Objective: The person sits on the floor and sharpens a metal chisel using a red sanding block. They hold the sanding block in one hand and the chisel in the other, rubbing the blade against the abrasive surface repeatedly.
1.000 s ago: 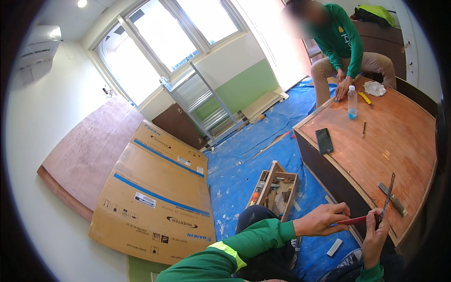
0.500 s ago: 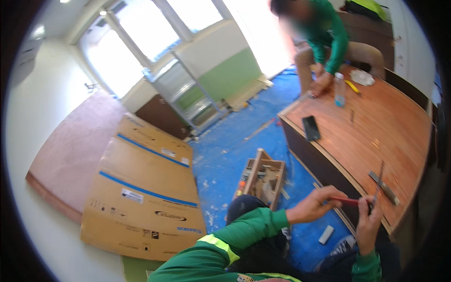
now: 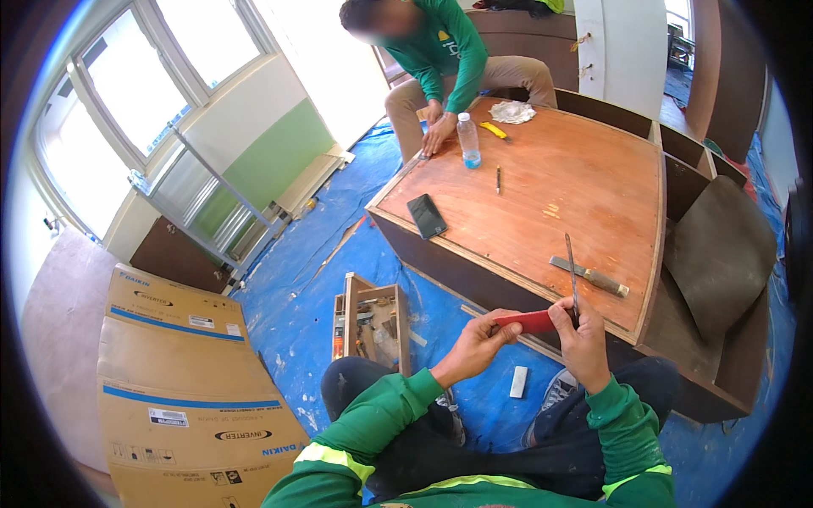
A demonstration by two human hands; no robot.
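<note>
Between my hands stretches a flat red strip [image 3: 527,323], its material hard to make out. My left hand [image 3: 474,347] pinches its left end with thumb and fingers. My right hand [image 3: 582,345] is closed on the other end and also holds a thin, dark, pointed tool [image 3: 571,258], which sticks up past the fingers. Just beyond that hand, a chisel-like tool with a wooden handle [image 3: 608,284] lies on the reddish wooden panel [image 3: 525,245] of a low cabinet. Both hands are above my lap, near the cabinet's front edge.
A phone [image 3: 426,216], bottle [image 3: 468,142], yellow cutter [image 3: 494,130] and crumpled white cloth [image 3: 512,112] lie or stand on the panel. A co-worker [image 3: 449,76] bends over its far corner. A wooden toolbox [image 3: 400,326] and white block [image 3: 518,382] rest on blue sheeting [image 3: 292,330].
My view has swung to the right, so the room appears further left. The red strip now shows more of its flat face; both hands keep their hold.
</note>
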